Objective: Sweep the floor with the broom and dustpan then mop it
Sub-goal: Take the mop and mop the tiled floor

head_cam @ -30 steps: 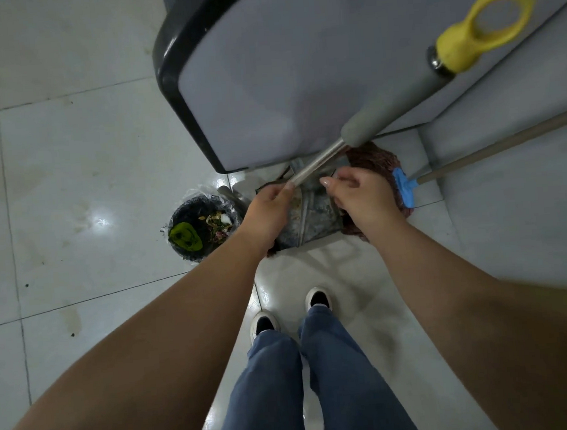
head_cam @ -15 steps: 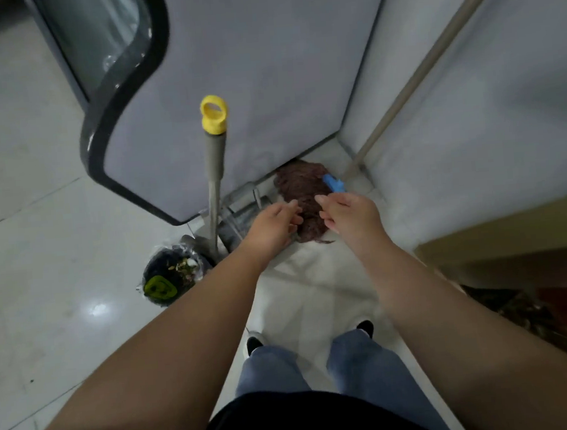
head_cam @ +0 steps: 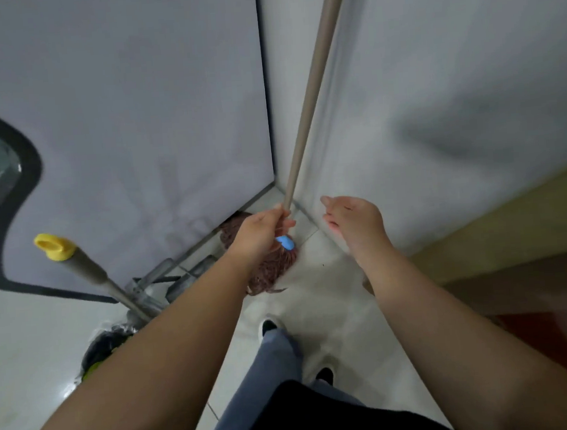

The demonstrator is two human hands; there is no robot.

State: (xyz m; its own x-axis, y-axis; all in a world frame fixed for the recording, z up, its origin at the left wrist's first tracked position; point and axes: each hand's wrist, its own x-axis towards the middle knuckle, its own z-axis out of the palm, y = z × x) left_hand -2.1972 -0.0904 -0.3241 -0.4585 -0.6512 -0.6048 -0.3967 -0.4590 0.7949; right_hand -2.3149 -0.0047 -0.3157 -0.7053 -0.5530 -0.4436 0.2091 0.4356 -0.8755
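Observation:
A mop stands in the corner, its beige pole [head_cam: 309, 84] leaning up along the wall. Its brown stringy head [head_cam: 269, 270] rests on the floor under a blue collar [head_cam: 286, 242]. My left hand [head_cam: 259, 232] grips the pole low down, just above the blue collar. My right hand [head_cam: 354, 224] hovers to the right of the pole with loose fingers, holding nothing. A grey handle with a yellow ring end [head_cam: 54, 247] leans at the left, running down to a metal dustpan [head_cam: 165, 285] on the floor.
A large grey appliance [head_cam: 131, 108] with a black-edged door fills the left. A white wall [head_cam: 451, 82] runs along the right. A black bag of rubbish [head_cam: 106, 347] sits on the tiled floor beside my left forearm. My feet [head_cam: 267, 328] stand close behind the mop.
Both hands have left the dustpan handle, which now leans at the left. My left hand has taken hold of the mop pole. My view has tilted upward toward the corner.

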